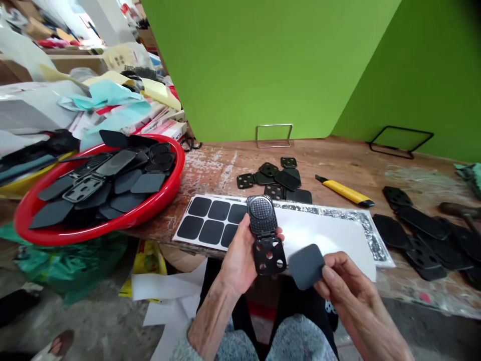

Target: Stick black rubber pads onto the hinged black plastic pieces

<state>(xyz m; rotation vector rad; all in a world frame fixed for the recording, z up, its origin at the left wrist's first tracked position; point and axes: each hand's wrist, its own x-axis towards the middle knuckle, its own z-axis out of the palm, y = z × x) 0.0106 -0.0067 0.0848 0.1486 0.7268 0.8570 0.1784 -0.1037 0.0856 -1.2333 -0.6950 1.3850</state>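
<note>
My left hand (238, 260) grips a black hinged plastic piece (268, 254), unfolded, with a round ribbed disc on its upper half and several holes in its lower half. Pinched by one edge in my right hand (349, 288) is a dark grey square pad (306, 266) with rounded corners, just right of the hinged piece and apart from it. Behind my left hand lies a white sheet of matching square pads (211, 231). A blank white backing sheet (319, 233) extends to the right of it, partly behind the pad.
A red basin (150, 213) full of black hinged pieces stands at left. More such pieces lie mid-table (287, 178) and at right (424, 240). A yellow utility knife (345, 192) and a hammer (460, 209) rest on the wooden table. Green boards (270, 70) rise behind.
</note>
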